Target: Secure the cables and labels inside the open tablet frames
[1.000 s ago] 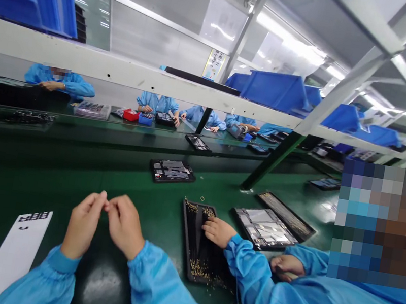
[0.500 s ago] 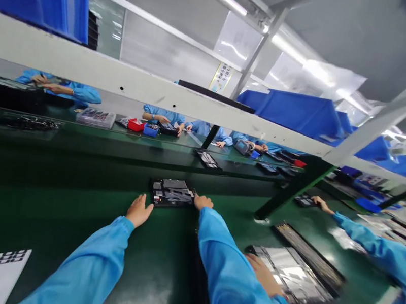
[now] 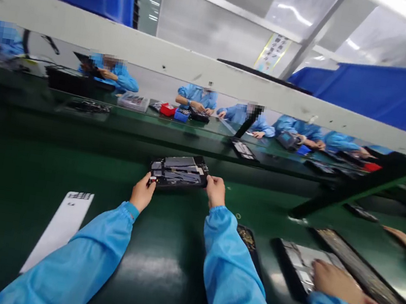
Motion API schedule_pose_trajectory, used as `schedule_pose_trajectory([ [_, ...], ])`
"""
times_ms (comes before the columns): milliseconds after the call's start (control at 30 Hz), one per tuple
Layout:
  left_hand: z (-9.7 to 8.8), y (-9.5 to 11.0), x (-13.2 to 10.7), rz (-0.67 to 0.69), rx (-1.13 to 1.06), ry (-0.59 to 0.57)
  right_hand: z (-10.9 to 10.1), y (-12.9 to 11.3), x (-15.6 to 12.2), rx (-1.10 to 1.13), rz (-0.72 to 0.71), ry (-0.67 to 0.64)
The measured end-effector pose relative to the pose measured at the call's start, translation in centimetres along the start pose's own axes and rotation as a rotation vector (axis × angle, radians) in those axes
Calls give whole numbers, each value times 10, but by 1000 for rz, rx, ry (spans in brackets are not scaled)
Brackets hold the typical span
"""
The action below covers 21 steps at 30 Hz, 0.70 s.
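An opened tablet [image 3: 179, 171], with a black frame and grey battery-like panels inside, is held between both my hands, slightly tilted above the green bench. My left hand [image 3: 142, 194] grips its near left corner, thumb on top and fingers partly hidden. At the right edge, my right hand [image 3: 216, 191] pinches the frame between thumb and fingers. A white sheet with black pieces at its top [image 3: 59, 229] lies left of my left forearm. Beside my right sleeve is a dark tray of small gold-coloured parts [image 3: 247, 237].
A co-worker's hand [image 3: 338, 286] is over another opened device [image 3: 296, 267] at right, near a long tray [image 3: 361, 269]. A dark slanted post [image 3: 344, 187] stands beyond. A white shelf beam [image 3: 185, 67] crosses above, carrying blue bins [image 3: 381, 95]. Other people work across the bench.
My left hand has gone from beside the tablet to gripping its corner. The tablet is now raised and tilted in both hands. The view has swung right and down.
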<state>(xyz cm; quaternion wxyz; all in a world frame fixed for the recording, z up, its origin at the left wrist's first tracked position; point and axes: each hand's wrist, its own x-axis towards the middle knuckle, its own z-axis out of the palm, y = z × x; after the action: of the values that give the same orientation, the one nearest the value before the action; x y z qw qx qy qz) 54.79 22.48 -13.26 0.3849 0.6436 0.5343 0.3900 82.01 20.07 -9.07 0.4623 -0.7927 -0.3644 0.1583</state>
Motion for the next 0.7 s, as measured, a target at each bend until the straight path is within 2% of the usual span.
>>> schedule_pose_trajectory([
  [133,-67,-15,-106,-52,41,10,-9,4,-106,55,-116,-37],
  [233,-97,-24,-188,-74,61,13,-23,32,-187,57,-165,-68],
  [300,-110,-26,-229,-68,72,0,-32,59,-225,-37,-238,-55],
  [367,-125,-24,-247,-17,122,-58,-39,78,-247,-216,-299,-64],
  [433,-146,-21,-238,72,229,-136,-43,80,-254,-370,-366,-38],
  [500,-173,-21,-208,147,332,-164,-41,59,-253,-374,-491,8],
  [533,-187,-24,-188,155,343,-134,-36,41,-251,-315,-570,0],
  [600,-211,-36,-149,165,363,-119,-15,-4,-250,-145,-730,-144],
  [700,-228,-61,-113,132,372,-155,40,-71,-254,-49,-955,-519],
])
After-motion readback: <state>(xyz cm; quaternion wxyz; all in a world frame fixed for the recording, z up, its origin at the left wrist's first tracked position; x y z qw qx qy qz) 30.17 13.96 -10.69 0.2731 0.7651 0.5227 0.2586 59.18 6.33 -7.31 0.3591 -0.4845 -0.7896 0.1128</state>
